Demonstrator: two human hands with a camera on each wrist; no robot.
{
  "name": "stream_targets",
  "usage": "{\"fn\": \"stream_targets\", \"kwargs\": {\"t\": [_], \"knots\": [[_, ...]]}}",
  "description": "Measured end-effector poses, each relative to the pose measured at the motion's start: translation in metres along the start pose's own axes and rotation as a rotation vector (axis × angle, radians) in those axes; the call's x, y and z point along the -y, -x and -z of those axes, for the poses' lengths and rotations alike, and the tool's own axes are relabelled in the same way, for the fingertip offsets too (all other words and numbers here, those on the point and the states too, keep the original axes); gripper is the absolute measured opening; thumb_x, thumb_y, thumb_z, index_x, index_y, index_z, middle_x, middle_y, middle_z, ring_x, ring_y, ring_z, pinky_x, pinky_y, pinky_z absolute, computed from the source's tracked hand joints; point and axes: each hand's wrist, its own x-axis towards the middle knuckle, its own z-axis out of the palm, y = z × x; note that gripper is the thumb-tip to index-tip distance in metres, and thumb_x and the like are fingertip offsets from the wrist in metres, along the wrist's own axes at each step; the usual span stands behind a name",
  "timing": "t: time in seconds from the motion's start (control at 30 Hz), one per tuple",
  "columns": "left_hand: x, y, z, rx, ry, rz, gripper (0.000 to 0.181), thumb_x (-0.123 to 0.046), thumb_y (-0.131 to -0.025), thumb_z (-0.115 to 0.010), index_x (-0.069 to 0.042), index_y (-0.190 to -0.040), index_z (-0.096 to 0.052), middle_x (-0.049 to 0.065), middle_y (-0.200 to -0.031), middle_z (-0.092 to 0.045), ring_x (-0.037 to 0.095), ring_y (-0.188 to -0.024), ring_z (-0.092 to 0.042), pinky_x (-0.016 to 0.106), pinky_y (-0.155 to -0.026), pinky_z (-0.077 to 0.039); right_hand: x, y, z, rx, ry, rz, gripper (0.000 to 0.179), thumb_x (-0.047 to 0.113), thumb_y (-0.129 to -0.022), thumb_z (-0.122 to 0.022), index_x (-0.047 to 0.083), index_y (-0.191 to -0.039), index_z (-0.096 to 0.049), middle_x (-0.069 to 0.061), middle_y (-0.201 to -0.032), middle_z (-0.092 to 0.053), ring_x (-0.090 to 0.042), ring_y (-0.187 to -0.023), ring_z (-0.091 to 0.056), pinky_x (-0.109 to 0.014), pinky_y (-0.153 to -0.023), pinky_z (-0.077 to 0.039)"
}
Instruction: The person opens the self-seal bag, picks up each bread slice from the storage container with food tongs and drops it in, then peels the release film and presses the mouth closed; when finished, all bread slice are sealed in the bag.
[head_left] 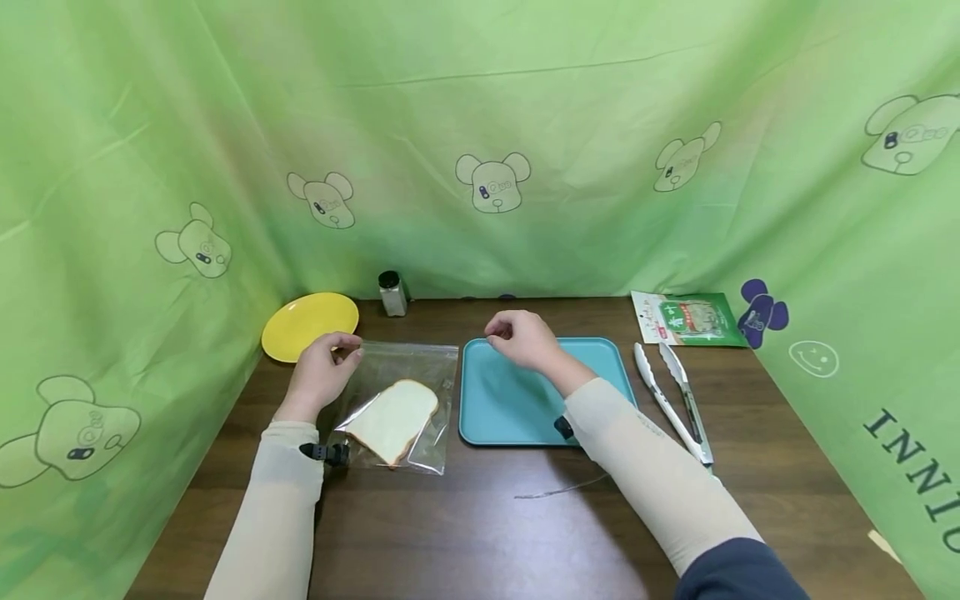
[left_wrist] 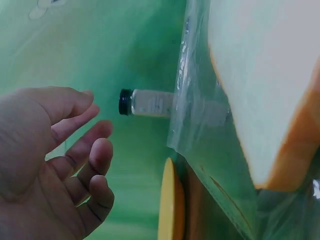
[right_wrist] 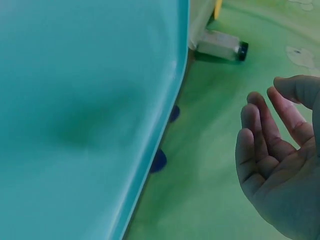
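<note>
A slice of bread (head_left: 397,417) lies inside a clear zip bag (head_left: 431,454) on the table, left of the blue tray (head_left: 517,417). My left hand (head_left: 318,375) hovers by the bag's upper left corner; the left wrist view shows its fingers loosely bent, apart from the bag, with nothing between them. Over the tray's far part is my right hand (head_left: 525,337), its fingers loosely bent and holding nothing in the right wrist view. The bread's brown crust (left_wrist: 295,145) shows through the plastic in the left wrist view.
A yellow plate (head_left: 307,321) stands at the back left, beside a black-capped shaker (head_left: 392,296). Metal-and-white tongs (head_left: 678,404) lie right of the tray, below a green and white packet (head_left: 690,319). A thin strand (head_left: 555,492) lies near the tray's front. Green cloth (head_left: 487,100) hangs around the table.
</note>
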Motion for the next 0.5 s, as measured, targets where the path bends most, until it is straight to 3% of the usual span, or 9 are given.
{"fn": "stream_targets", "kwargs": {"t": [0.13, 0.27, 0.5], "knots": [[-0.005, 0.005, 0.002, -0.029, -0.043, -0.04, 0.023, -0.022, -0.105, -0.066, -0.008, -0.123, -0.071, 0.008, -0.114, -0.067, 0.025, -0.087, -0.058, 0.041, -0.076, -0.048, -0.005, 0.019, 0.015, -0.083, 0.044, 0.01, 0.011, 0.02, -0.095, -0.076, 0.016, -0.105, -0.078, 0.004, -0.103, -0.069, -0.018, -0.1, -0.068, -0.04, -0.09, -0.053], [-0.01, 0.012, 0.002, -0.067, -0.076, -0.087, 0.021, -0.023, -0.104, -0.067, -0.011, -0.121, -0.071, 0.006, -0.11, -0.066, 0.026, -0.091, -0.061, 0.044, -0.079, -0.05, -0.013, 0.041, 0.032, -0.14, 0.073, 0.029, 0.015, 0.02, -0.094, -0.077, 0.016, -0.108, -0.078, 0.003, -0.108, -0.067, -0.022, -0.106, -0.065, -0.043, -0.093, -0.051], [-0.014, 0.025, 0.001, -0.124, -0.132, -0.177, 0.029, -0.023, -0.101, -0.071, -0.009, -0.126, -0.072, 0.012, -0.123, -0.065, 0.037, -0.118, -0.059, 0.058, -0.097, -0.047, -0.023, 0.085, 0.063, -0.18, 0.142, 0.07, 0.027, 0.021, -0.095, -0.078, 0.011, -0.119, -0.075, -0.004, -0.122, -0.065, -0.03, -0.116, -0.06, -0.053, -0.1, -0.047]]}}
